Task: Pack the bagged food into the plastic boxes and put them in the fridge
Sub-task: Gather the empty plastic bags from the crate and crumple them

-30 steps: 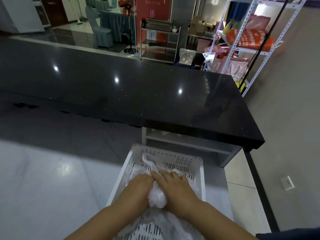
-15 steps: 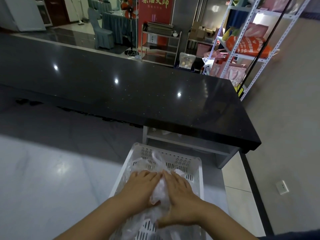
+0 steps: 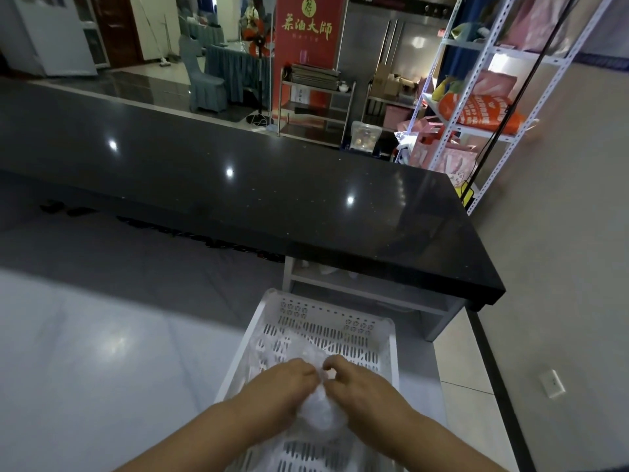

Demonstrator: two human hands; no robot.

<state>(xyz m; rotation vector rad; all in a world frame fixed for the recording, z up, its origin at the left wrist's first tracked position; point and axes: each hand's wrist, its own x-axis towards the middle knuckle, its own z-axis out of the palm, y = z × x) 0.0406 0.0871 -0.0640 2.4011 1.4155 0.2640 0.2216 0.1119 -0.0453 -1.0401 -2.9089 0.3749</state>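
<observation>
1. Your fingertips (image 3: 307, 372) on both hands are curled in, meeting at the top of a clear plastic bag (image 3: 318, 417) and pinching its gathered neck.
2. Your left hand (image 3: 280, 393) grips the bag's left side. Your right hand (image 3: 362, 390) grips its right side, with thumb and forefinger bent into a small ring.
3. The bag bulges, whitish, between your wrists. Its contents cannot be made out.
4. The bag is inside a white slotted crate (image 3: 323, 330), towards the near end. Whether it rests on the crate's floor cannot be told.
5. Beyond the crate runs a glossy black countertop (image 3: 306, 199).
6. Far right stands a white shelving rack (image 3: 452, 129) holding orange and pink bags.
</observation>
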